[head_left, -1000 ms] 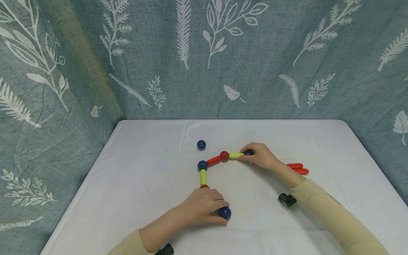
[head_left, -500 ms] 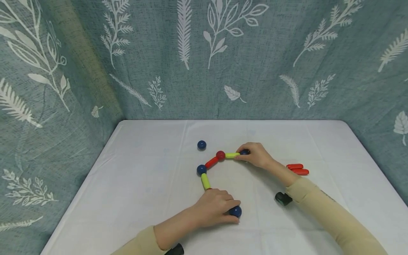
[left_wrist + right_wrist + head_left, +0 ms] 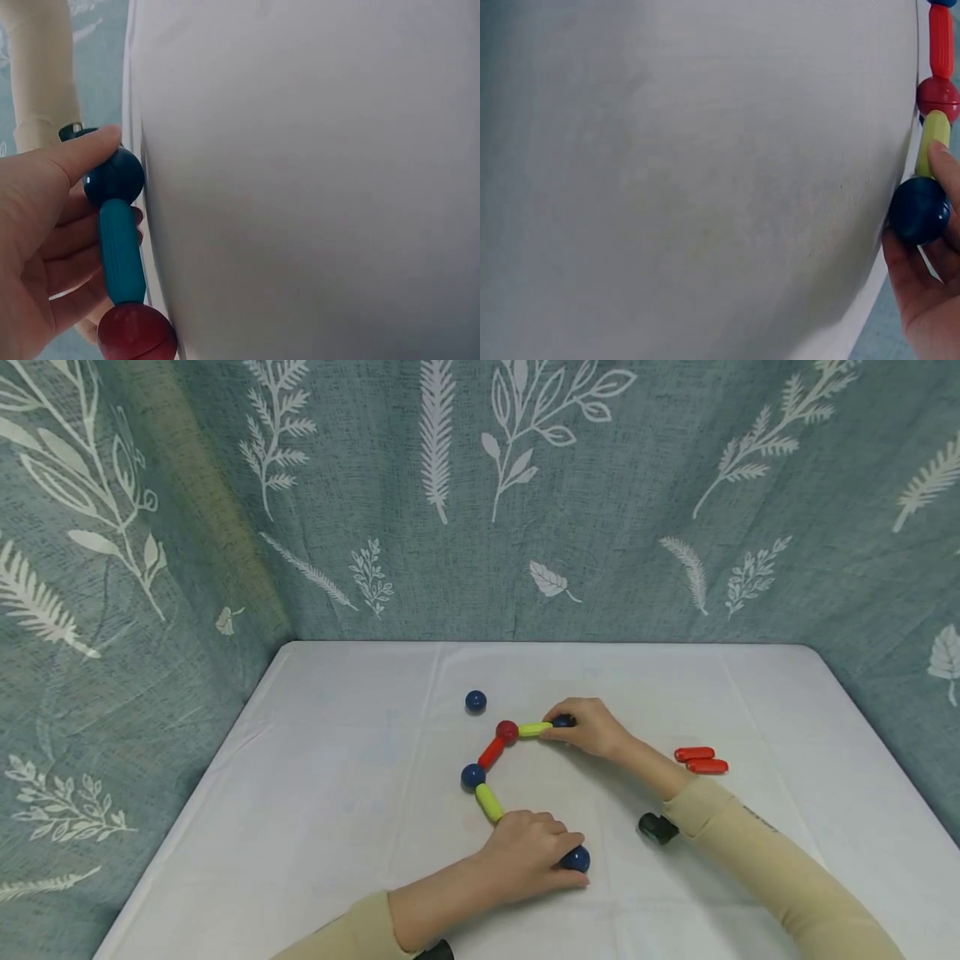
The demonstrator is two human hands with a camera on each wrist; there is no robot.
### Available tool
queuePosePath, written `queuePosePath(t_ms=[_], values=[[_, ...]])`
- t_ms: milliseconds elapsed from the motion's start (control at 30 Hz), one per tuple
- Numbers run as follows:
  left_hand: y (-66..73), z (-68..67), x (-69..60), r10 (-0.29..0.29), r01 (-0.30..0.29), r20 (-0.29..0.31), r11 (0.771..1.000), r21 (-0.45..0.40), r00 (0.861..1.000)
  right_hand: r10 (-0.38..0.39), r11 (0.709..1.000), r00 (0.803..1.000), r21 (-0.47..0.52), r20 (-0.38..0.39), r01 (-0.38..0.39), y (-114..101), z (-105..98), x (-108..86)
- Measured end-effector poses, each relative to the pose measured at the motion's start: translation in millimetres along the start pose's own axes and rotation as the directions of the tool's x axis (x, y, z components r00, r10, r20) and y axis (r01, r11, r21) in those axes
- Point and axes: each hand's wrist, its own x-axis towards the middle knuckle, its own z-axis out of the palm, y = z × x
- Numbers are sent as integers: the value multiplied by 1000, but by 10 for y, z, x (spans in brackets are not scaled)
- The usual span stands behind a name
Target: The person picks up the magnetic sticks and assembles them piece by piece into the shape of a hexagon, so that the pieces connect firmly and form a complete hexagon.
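Note:
A curved chain of balls and sticks lies between both hands. My left hand (image 3: 525, 858) grips its near end, with the thumb on a blue ball (image 3: 115, 177) and fingers behind a blue stick (image 3: 122, 251). That stick joins a red ball (image 3: 137, 334), which the hand hides in the head view. Onward run a yellow-green stick (image 3: 490, 802), a blue ball (image 3: 472, 776), a red stick (image 3: 491, 752) and a red ball (image 3: 507, 732). At the far end, my right hand (image 3: 588, 727) pinches another yellow-green stick (image 3: 534, 729) beside its blue end ball (image 3: 920, 211).
A loose blue ball (image 3: 476, 702) sits behind the chain on the white-covered table (image 3: 337, 777). Two red sticks (image 3: 699, 760) lie right of the right forearm. Leaf-patterned cloth (image 3: 480, 577) hangs behind the table and on its left side.
The left hand has moved right with the chain's near end. The right hand has shifted slightly left. The chain has bent from a wider angle into a rounder curve.

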Motion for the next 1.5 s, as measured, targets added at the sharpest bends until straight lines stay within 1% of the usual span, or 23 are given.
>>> queuePosePath(t_ms=[133, 300, 367, 433, 533, 600, 667, 767, 867, 933, 1000, 1100, 1167, 1233, 1300, 1367, 1500], values=[[52, 10, 46, -19, 19, 4, 1000, -22, 1000, -19, 1000, 1000, 2, 7, 19, -22, 15, 13], [102, 27, 108, -19, 21, 23, 998, -55, 1000, -49, 999, 998, 16, 25, 48, -36, 33, 17], [98, 26, 130, -22, 25, 40, 996, -90, 999, -55, 998, 998, 22, 37, 54, -44, 39, 16], [65, 18, 148, -30, 37, 50, 989, -142, 998, -63, 998, 997, 24, 48, 62, -40, 46, 11], [-54, -36, 174, -56, 66, 49, 974, -218, 997, -68, 997, 996, 26, 60, 66, -43, 31, -9], [-183, -92, 197, -76, 78, 17, 960, -267, 997, -67, 997, 995, 35, 68, 65, -45, 4, -31], [-345, -150, 227, -104, 94, -16, 948, -305, 994, -53, 997, 996, 59, 76, 49, -50, -38, -61], [-624, -216, 283, -157, 118, -78, 921, -370, 984, -44, 995, 996, 95, 77, 36, -33, -124, -118], [-891, -236, 351, -226, 164, -101, 892, -421, 969, -22, 994, 998, 109, 61, 15, -3, -235, -189], [-1038, -232, 403, -255, 192, -80, 869, -455, 964, -1, 995, 999, 100, 49, -4, 37, -315, -245], [-1143, -209, 455, -271, 222, -35, 849, -479, 962, 22, 996, 999, 85, 33, -25, 100, -390, -312], [-1236, -161, 527, -260, 247, 46, 828, -503, 964, 59, 997, 998, 58, 20, -60, 212, -495, -440], [-1262, -125, 567, -248, 257, 88, 818, -515, 965, 85, 995, 996, 45, 15, -86, 273, -565, -544], [-1274, -89, 602, -228, 254, 115, 813, -524, 967, 119, 992, 993, 32, 15, -119, 326, -639, -652], [-1277, -59, 627, -214, 249, 128, 810, -531, 968, 141, 990, 990, 24, 16, -141, 381, -719, -755], [-1274, -36, 644, -212, 251, 134, 811, -529, 968, 158, 987, 987, 7, 17, -158, 428, -804, -848], [-1262, -12, 653, -234, 265, 127, 808, -526, 964, 217, 976, 976, -22, 37, -216, 506, -985, -1003]])
